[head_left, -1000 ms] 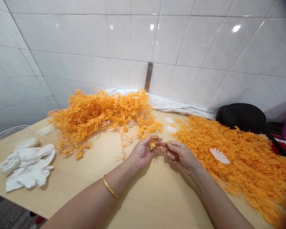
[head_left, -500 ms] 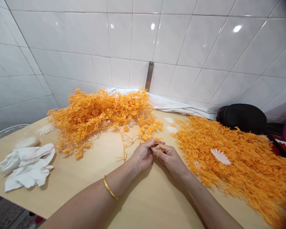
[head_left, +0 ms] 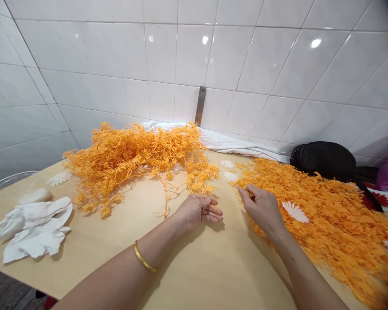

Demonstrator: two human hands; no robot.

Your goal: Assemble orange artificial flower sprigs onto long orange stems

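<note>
Taken from the person's seat, the left pile (head_left: 132, 150) of orange branching sprigs lies at 11 o'clock on the table (head_left: 187, 271), and the right pile (head_left: 317, 215), flatter and denser, spreads at 2 o'clock. The left hand (head_left: 198, 213) lies palm inward between the piles, its fingers half curled and the thumb close to them; a thin orange bit seems to show there, but whether it is gripped cannot be told. The right hand (head_left: 261, 209) is at the near edge of the right pile, thumb and forefinger drawn almost together — what they pinch, if anything, is hidden. The sprigs look like thin molded plastic, so they should be very light, springy rather than limp, and not especially slippery. Their fine, star-like tips will probably hook into each other, and a hard tug could lift a whole clump or snap a thin branch. The bare stalk is likely the best hold: on the loose sprig (head_left: 166, 198) at 11 o'clock, nearer than the left pile, the stem is plain to see and easy to pinch. The 2 white petal discs (head_left: 229, 170) between 12 and 1 o'clock look thin and soft, so they would best be lifted by the rim — lightly, lest they crease.
</note>
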